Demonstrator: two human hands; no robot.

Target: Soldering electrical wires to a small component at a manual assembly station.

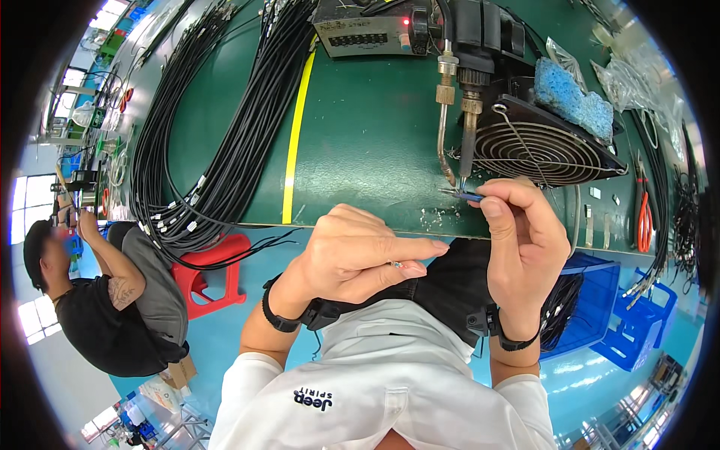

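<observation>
While the right hand (529, 251) pinches a slim blue piece (470, 196) between thumb and forefinger, right of centre in the frame, its metal end sits just beneath the soldering iron (469, 127). That piece looks light and fairly stiff, its fine end probably easy to bend and hot near the tip, so the blue body seems the place to hold it. Nearer the middle, the left hand (345, 259) has thumb and forefinger almost closed about a small silvery bit (396, 264), too tiny to identify; it would likely slip from a loose grasp. The smooth green tabletop (360, 142) carries pale crumbs below the iron, a yellow strip (298, 135), and looped black cables (251, 142) at upper left. A round fan guard (536, 154) stands upper right; a red stool (232, 281) and a seated co-worker (112, 322) occupy the lower left.
</observation>
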